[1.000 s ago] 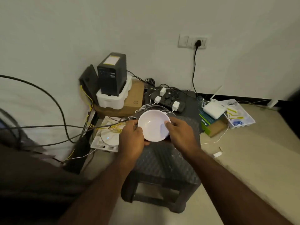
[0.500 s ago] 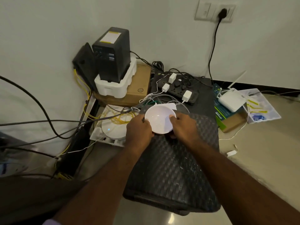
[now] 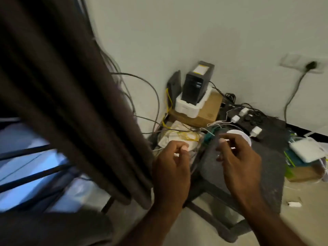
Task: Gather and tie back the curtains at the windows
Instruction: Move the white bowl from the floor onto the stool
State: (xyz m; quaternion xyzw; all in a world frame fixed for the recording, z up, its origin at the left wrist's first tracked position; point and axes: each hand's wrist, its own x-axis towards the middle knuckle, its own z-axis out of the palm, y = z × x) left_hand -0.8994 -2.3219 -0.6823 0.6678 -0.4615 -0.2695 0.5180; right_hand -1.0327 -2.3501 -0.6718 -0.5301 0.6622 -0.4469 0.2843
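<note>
A dark brown curtain [image 3: 67, 96] hangs in folds across the left of the view, over a barred window [image 3: 26, 166]. My left hand [image 3: 171, 167] is just right of the curtain's lower edge, fingers loosely curled and holding nothing. My right hand [image 3: 237, 157] hovers over a dark woven stool [image 3: 257, 174], fingers apart and empty. A white round bowl [image 3: 243, 134] rests on the stool's far edge, just beyond my right fingertips.
Behind the stool lie a black device in white foam [image 3: 197, 89] on a cardboard box [image 3: 205, 112], a power strip with white chargers [image 3: 248, 118], tangled cables [image 3: 142, 96], a white router [image 3: 307, 150] and a wall socket [image 3: 310, 65].
Both hands let go of the white bowl, which now rests on the stool. The view swung left and up, bringing the curtain and window into sight.
</note>
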